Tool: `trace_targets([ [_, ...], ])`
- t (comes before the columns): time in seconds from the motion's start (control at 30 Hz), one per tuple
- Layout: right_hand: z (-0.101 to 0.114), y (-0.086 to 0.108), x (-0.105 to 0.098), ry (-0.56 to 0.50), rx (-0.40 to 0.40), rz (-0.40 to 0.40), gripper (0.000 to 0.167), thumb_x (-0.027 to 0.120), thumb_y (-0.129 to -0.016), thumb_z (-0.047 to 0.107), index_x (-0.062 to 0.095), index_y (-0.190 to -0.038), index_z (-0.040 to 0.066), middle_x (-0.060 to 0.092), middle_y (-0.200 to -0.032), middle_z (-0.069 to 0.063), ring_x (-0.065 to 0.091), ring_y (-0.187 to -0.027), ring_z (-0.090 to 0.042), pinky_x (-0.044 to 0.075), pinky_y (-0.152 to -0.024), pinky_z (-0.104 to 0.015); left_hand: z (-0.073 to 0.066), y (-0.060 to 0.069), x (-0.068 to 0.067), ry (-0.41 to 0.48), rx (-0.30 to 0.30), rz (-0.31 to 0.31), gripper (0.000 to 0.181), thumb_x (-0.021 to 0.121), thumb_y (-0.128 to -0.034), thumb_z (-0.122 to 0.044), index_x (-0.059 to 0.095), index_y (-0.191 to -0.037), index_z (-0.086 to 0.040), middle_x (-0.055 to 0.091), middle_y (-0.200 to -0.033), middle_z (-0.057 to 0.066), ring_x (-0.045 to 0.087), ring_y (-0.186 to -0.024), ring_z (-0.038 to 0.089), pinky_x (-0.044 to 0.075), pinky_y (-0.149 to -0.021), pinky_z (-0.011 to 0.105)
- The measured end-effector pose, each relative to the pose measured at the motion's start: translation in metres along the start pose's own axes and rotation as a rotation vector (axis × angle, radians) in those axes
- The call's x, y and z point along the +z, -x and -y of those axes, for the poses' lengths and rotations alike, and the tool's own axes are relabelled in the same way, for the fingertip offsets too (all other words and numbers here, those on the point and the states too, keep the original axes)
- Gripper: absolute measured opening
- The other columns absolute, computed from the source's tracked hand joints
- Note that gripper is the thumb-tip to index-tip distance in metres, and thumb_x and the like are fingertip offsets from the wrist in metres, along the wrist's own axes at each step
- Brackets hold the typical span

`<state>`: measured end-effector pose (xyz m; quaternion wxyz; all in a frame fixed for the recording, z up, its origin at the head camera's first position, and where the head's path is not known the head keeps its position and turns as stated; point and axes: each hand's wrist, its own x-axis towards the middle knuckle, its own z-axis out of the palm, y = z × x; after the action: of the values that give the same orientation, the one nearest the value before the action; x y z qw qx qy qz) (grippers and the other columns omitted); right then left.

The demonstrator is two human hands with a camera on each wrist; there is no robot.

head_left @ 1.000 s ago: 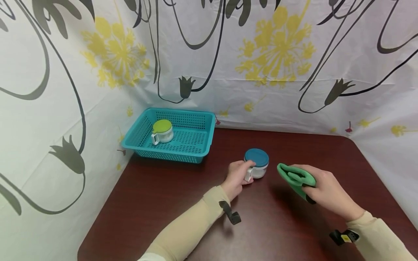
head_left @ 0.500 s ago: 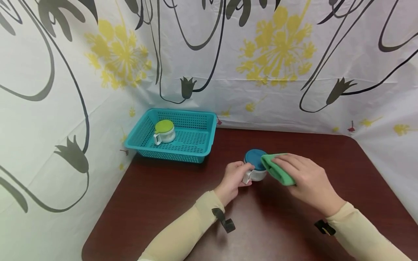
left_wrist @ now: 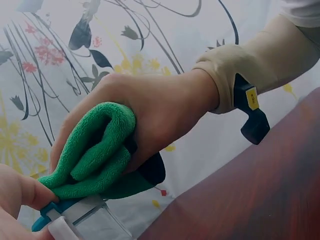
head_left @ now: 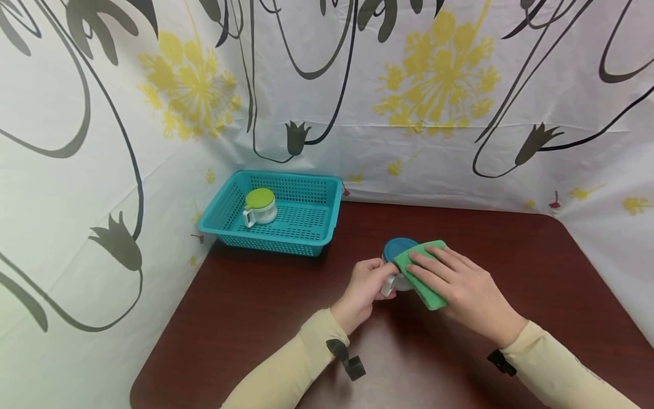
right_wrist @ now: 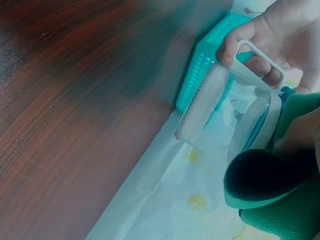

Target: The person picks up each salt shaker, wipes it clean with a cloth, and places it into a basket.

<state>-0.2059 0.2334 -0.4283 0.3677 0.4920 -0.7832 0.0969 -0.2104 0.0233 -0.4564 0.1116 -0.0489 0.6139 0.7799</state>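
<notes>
A clear seasoning jar (right_wrist: 225, 107) with a white handle and a blue lid (head_left: 398, 248) is held up off the table. My left hand (head_left: 361, 291) grips it by the handle, its thumb near the lid. In my right hand (head_left: 472, 295) is a folded green cloth (head_left: 421, 278), pressed against the right side and lid edge of the jar. The cloth hides part of the lid and body in the head view. In the left wrist view the fold of the cloth (left_wrist: 95, 150) lies between the right thumb and fingers.
A turquoise plastic basket (head_left: 327, 218) stands at the back left of the dark red-brown table (head_left: 245, 318). Inside it, toward its left, sits a similar jar with a lime-green lid (head_left: 259, 198). A white patterned sheet (head_left: 347, 85) hangs along the back and sides.
My right hand has moved left with the cloth, from apart on the right to contact with the jar, and the cloth now covers part of it. The left hand keeps its hold.
</notes>
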Motion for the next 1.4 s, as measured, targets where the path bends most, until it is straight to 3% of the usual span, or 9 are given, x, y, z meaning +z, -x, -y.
trace_targets([
  [0.1, 0.005, -0.004, -0.001, 0.032, -0.040, -0.045, 0.040, 0.039, -0.103, 0.015, 0.070, -0.127, 0.010, 0.066, -0.131, -0.008, 0.064, -0.114, -0.039, 0.051, -0.087, -0.057, 0.001, 0.002, -0.001, 0.004, -0.012, 0.002, 0.022, 0.074, -0.0830, -0.020, 0.061, -0.070, -0.009, 0.069, -0.084, 0.010, 0.067, -0.072, 0.024, 0.060, -0.070, 0.042],
  [0.4, 0.003, -0.010, -0.009, 0.089, -0.068, -0.063, 0.038, 0.037, -0.107, 0.008, 0.071, -0.124, 0.008, 0.067, -0.128, -0.008, 0.065, -0.112, -0.038, 0.051, -0.088, -0.057, -0.003, 0.006, -0.003, 0.001, 0.003, 0.034, 0.021, 0.074, -0.0839, -0.022, 0.065, -0.076, -0.005, 0.071, -0.088, 0.012, 0.066, -0.068, 0.024, 0.059, -0.069, 0.039],
  [0.53, -0.007, -0.005, -0.009, 0.082, -0.042, -0.050, 0.038, 0.038, -0.107, 0.017, 0.070, -0.126, 0.008, 0.067, -0.129, -0.009, 0.063, -0.114, -0.040, 0.050, -0.090, -0.057, -0.007, 0.010, -0.005, 0.000, -0.014, 0.026, 0.021, 0.075, -0.0857, -0.023, 0.068, -0.081, -0.004, 0.069, -0.090, 0.013, 0.065, -0.069, 0.024, 0.059, -0.071, 0.039],
  [0.73, -0.026, 0.009, -0.009, 0.095, 0.069, -0.021, 0.046, 0.041, -0.102, 0.034, 0.068, -0.130, 0.010, 0.067, -0.129, -0.008, 0.062, -0.115, -0.039, 0.051, -0.088, -0.058, -0.011, 0.011, -0.008, 0.017, -0.026, 0.001, 0.021, 0.075, -0.0866, -0.022, 0.067, -0.080, -0.004, 0.065, -0.093, 0.012, 0.065, -0.075, 0.025, 0.060, -0.072, 0.040],
  [1.03, -0.033, 0.013, -0.008, 0.079, 0.116, -0.001, 0.047, 0.048, -0.096, 0.033, 0.066, -0.134, 0.013, 0.064, -0.134, -0.007, 0.061, -0.118, -0.037, 0.051, -0.088, -0.058, -0.011, 0.010, -0.009, 0.037, -0.017, 0.000, 0.021, 0.074, -0.0876, -0.023, 0.067, -0.081, -0.004, 0.065, -0.096, 0.011, 0.066, -0.085, 0.028, 0.060, -0.073, 0.040],
  [1.27, -0.024, -0.003, -0.008, 0.073, 0.127, -0.089, 0.043, 0.048, -0.102, 0.038, 0.069, -0.130, 0.013, 0.067, -0.129, -0.007, 0.063, -0.115, -0.037, 0.051, -0.093, -0.052, -0.010, 0.011, -0.012, 0.048, -0.008, -0.027, 0.024, 0.074, -0.0881, -0.024, 0.064, -0.076, -0.007, 0.063, -0.095, 0.011, 0.065, -0.082, 0.027, 0.060, -0.071, 0.040],
  [1.4, -0.013, -0.021, -0.011, 0.053, 0.071, -0.153, 0.038, 0.053, -0.101, 0.033, 0.072, -0.126, 0.011, 0.069, -0.125, -0.007, 0.065, -0.111, -0.037, 0.051, -0.095, -0.051, -0.010, 0.012, -0.012, 0.056, 0.004, -0.041, 0.026, 0.074, -0.0882, -0.023, 0.061, -0.072, -0.008, 0.062, -0.086, 0.010, 0.062, -0.071, 0.024, 0.059, -0.070, 0.040],
])
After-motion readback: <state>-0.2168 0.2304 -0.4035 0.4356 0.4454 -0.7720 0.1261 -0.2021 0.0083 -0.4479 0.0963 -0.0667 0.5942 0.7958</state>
